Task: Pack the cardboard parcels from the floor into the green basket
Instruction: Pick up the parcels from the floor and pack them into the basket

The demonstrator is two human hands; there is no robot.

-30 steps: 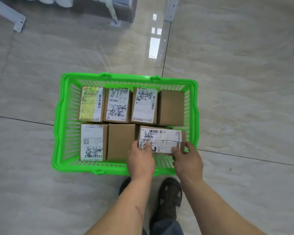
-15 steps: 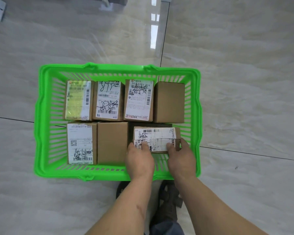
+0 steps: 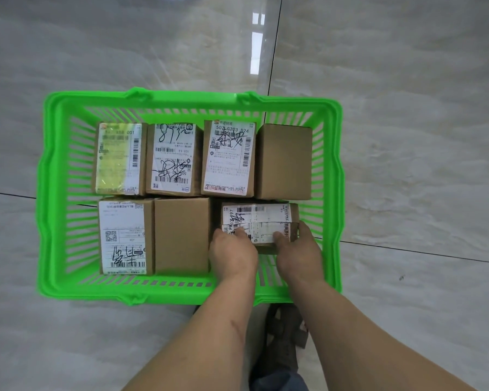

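I've got both hands, left hand [image 3: 232,253] & right hand [image 3: 299,253], pinching last labelled parcel [image 3: 259,221] into green basket [image 3: 51,193] corner; next: seat it flat, let go.

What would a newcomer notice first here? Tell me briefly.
The bright green basket on the pale tiled floor, packed with cardboard parcels in two rows. In its near right corner, the left hand and right hand hold the labelled parcel by its near edge.
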